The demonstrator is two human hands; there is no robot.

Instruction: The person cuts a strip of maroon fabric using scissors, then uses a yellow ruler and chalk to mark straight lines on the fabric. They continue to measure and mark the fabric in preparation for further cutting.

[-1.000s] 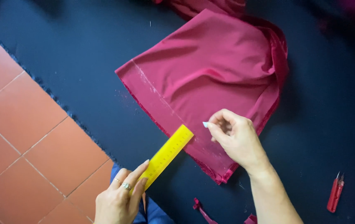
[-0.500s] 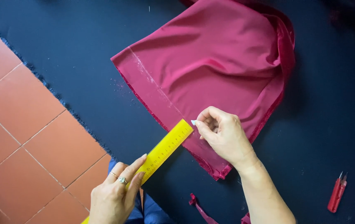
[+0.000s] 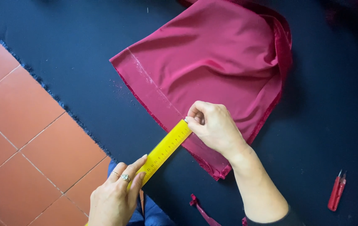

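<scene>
Dark navy cloth surface (image 3: 62, 54): left hand (image 3: 114, 196) pinches 1 yellow ruler (image 3: 165, 148); right hand (image 3: 213, 125), fingers curled, presses small white chalk on 1 magenta fabric piece (image 3: 212, 67).

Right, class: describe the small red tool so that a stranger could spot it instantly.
Start at the dark navy cloth covering the work surface, then go to its lower right corner, beyond the right hand. The small red thread snips lie there alone, hard and narrow, unlike the soft crimson fabric.
</scene>
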